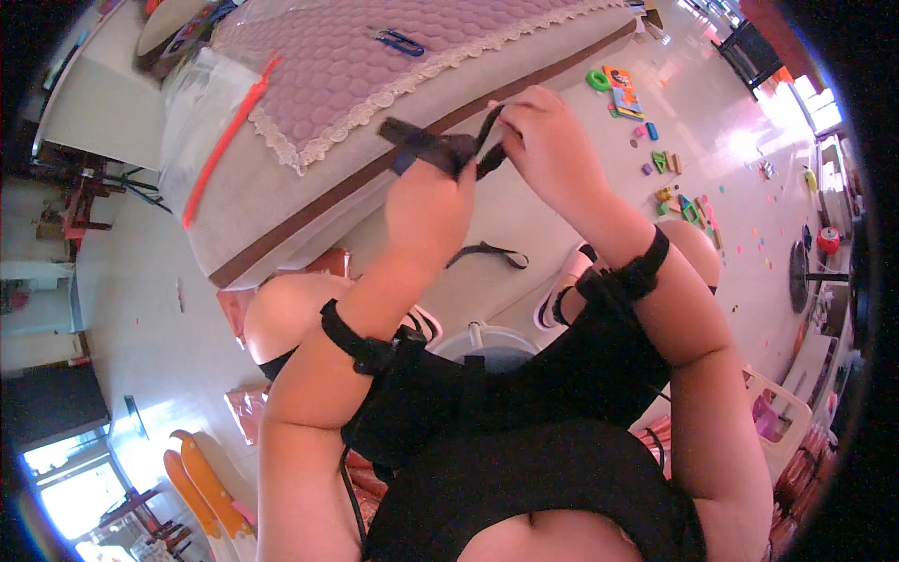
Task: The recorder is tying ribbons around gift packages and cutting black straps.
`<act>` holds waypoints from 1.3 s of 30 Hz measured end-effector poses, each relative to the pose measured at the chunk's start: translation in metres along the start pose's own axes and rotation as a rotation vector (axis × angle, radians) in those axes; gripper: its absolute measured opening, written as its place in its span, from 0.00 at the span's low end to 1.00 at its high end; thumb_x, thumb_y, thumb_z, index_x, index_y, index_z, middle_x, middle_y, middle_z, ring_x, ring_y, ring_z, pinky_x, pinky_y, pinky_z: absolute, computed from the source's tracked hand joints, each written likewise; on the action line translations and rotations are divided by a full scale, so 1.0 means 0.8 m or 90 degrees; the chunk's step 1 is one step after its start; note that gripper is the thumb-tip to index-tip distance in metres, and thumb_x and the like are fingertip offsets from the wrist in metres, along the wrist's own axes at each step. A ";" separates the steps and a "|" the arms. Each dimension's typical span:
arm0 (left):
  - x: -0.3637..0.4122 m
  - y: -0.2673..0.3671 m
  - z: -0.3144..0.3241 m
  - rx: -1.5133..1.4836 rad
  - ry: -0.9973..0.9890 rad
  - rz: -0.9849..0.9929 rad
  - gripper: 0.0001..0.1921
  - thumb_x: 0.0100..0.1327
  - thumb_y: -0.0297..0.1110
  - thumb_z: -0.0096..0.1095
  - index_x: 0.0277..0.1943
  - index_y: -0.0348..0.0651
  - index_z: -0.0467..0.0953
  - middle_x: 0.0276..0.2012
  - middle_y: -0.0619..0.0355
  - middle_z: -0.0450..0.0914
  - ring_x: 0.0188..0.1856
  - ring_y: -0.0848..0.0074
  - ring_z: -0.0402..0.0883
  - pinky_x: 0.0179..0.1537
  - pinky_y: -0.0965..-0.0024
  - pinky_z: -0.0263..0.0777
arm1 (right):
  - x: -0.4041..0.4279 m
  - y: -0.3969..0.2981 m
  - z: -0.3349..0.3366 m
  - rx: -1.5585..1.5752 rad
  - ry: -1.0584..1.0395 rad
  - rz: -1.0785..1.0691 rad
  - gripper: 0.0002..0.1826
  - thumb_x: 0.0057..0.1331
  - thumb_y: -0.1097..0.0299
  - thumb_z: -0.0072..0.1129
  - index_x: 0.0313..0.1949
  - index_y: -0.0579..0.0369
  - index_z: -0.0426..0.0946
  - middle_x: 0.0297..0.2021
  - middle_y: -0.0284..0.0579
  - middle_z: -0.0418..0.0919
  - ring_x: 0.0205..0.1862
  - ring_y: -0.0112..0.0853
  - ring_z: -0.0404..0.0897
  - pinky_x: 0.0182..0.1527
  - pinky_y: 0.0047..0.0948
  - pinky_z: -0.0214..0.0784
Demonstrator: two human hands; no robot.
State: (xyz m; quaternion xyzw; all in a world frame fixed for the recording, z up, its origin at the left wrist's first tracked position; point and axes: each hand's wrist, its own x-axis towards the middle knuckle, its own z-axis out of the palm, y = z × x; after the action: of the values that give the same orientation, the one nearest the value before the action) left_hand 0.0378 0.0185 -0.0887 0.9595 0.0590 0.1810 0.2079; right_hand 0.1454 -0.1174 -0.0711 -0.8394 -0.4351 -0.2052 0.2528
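My left hand (430, 205) is closed around a bunched black strap (421, 144), whose wide end sticks out to the left over the sofa's edge. Close on its right, my right hand (537, 130) pinches a narrow loop of the same dark material between thumb and fingers. The fingertips of both hands are partly hidden by the strap. Below them, a separate thin black strap (491, 249) lies curled on the floor between my feet. Dark bands with devices are fastened round both forearms.
A padded seat with a quilted mauve cover (330, 91) stands ahead, bearing a blue-handled cutter (400, 42) and a clear plastic bag (204, 105) with a red edge. A bucket (484, 341) is between my legs. Toy blocks (685, 204) and books (624, 91) lie on the floor at right.
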 end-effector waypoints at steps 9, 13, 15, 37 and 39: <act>0.006 0.026 -0.035 -0.788 -0.085 -0.343 0.26 0.69 0.56 0.32 0.48 0.42 0.71 0.27 0.65 0.71 0.26 0.83 0.63 0.25 0.76 0.57 | 0.014 -0.020 -0.012 0.318 -0.031 0.250 0.23 0.47 0.50 0.68 0.22 0.60 0.74 0.22 0.47 0.71 0.27 0.41 0.73 0.30 0.35 0.63; 0.009 0.009 -0.045 -0.709 -0.182 -0.282 0.29 0.69 0.59 0.24 0.59 0.51 0.65 0.27 0.66 0.72 0.24 0.87 0.63 0.23 0.79 0.54 | 0.009 -0.035 -0.011 0.403 -0.029 -0.012 0.24 0.44 0.51 0.71 0.22 0.60 0.73 0.18 0.44 0.70 0.21 0.36 0.70 0.26 0.32 0.61; 0.009 0.006 -0.051 -0.671 -0.260 -0.221 0.29 0.69 0.58 0.20 0.64 0.56 0.61 0.33 0.63 0.74 0.29 0.85 0.67 0.29 0.80 0.61 | 0.007 -0.044 -0.019 0.393 -0.193 0.069 0.22 0.44 0.53 0.71 0.23 0.60 0.74 0.18 0.44 0.71 0.21 0.32 0.70 0.26 0.32 0.61; 0.012 -0.013 -0.042 -0.427 -0.210 -0.170 0.15 0.54 0.40 0.64 0.39 0.36 0.77 0.24 0.59 0.74 0.27 0.78 0.69 0.32 0.74 0.65 | 0.015 0.114 -0.055 1.034 0.001 0.571 0.06 0.62 0.72 0.54 0.38 0.59 0.72 0.35 0.45 0.78 0.36 0.26 0.77 0.32 0.18 0.67; 0.006 -0.033 -0.029 -0.293 -0.108 -0.104 0.14 0.56 0.38 0.63 0.37 0.34 0.77 0.31 0.55 0.75 0.35 0.72 0.72 0.39 0.72 0.66 | 0.020 0.123 -0.063 1.040 0.080 0.589 0.08 0.63 0.72 0.52 0.40 0.61 0.71 0.38 0.48 0.77 0.38 0.28 0.77 0.34 0.18 0.69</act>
State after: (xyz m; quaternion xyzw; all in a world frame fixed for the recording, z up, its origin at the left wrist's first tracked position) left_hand 0.0329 0.0522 -0.0788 0.8908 0.0761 0.0912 0.4387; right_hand 0.2296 -0.1864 -0.0468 -0.4789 -0.0531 0.2392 0.8430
